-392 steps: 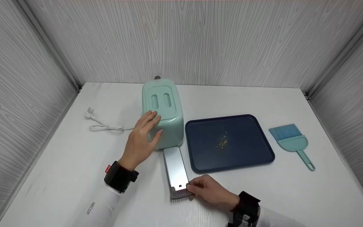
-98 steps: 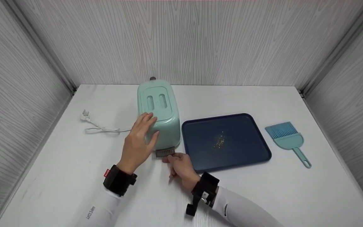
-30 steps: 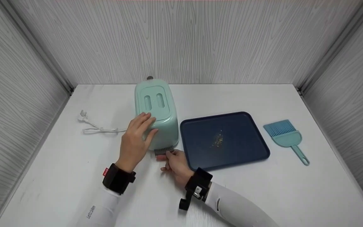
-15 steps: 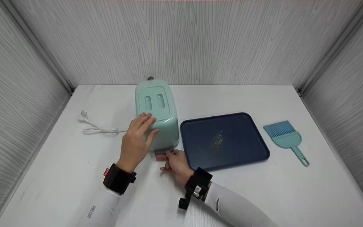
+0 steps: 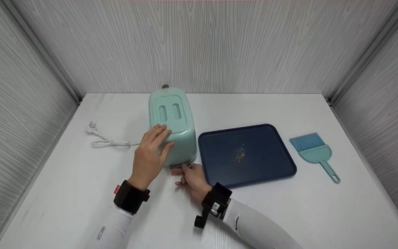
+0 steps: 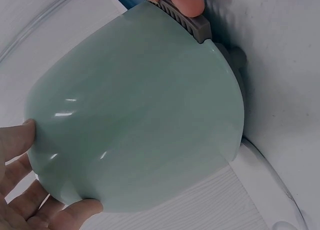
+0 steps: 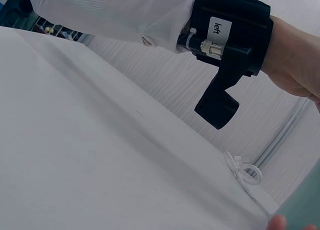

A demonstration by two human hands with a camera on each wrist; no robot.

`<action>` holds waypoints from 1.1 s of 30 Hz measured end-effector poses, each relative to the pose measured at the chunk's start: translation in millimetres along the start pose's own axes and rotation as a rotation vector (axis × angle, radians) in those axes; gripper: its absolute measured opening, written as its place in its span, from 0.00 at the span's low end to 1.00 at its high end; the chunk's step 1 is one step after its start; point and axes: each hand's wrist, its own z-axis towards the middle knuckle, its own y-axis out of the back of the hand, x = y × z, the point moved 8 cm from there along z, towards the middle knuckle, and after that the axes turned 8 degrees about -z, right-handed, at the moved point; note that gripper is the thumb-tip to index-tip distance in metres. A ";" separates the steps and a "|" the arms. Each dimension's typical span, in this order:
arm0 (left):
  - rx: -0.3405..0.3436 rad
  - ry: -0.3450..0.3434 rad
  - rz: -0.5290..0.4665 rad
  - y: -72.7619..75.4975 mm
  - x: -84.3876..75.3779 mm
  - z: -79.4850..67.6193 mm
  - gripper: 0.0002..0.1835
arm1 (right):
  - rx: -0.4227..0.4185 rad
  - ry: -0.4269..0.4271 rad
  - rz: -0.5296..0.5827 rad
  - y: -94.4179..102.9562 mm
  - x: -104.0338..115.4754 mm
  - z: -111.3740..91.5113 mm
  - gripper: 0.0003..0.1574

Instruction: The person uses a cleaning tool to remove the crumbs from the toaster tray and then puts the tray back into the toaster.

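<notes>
A mint-green toaster point(image 5: 171, 110) stands left of centre. My left hand point(image 5: 148, 157) rests on its near left top edge, fingers laid loosely over the top and thumb against the near end. In the left wrist view its fingertips point(image 6: 80, 210) touch the toaster's glossy shell point(image 6: 135, 105). At the toaster's base, my right hand point(image 5: 193, 178) pinches the grey ribbed end of the crumb tray point(image 6: 192, 24) between thumb and finger. The rest of that crumb tray is hidden inside the toaster. Only fingertips point(image 7: 277, 223) of the right hand show low in the right wrist view.
Right of the toaster lies a dark blue tray point(image 5: 254, 173) holding golden crumbs point(image 5: 239, 154). Farther right is a blue-green hand brush point(image 5: 314, 152). A white power cord point(image 5: 111, 142) lies left of the toaster. Panel walls point(image 5: 199, 45) stand behind and at both sides.
The crumb tray, lying out in front of the toaster earlier, has slid into its base with my right hand. Lately its grey end has gone slightly farther in. My left hand has stayed on the toaster.
</notes>
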 end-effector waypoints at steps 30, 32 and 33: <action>-0.005 -0.004 -0.021 1.1 -1.1 0.3 0.20 | 0.035 0.047 0.030 -0.8 -1.9 1.0 0.17; -0.005 -0.004 -0.020 1.1 -1.2 0.2 0.20 | 0.034 0.051 0.026 -0.3 -2.4 -0.6 0.18; -0.005 -0.002 -0.020 1.0 -1.0 0.2 0.20 | 0.033 0.051 0.024 -0.1 -2.7 -1.8 0.19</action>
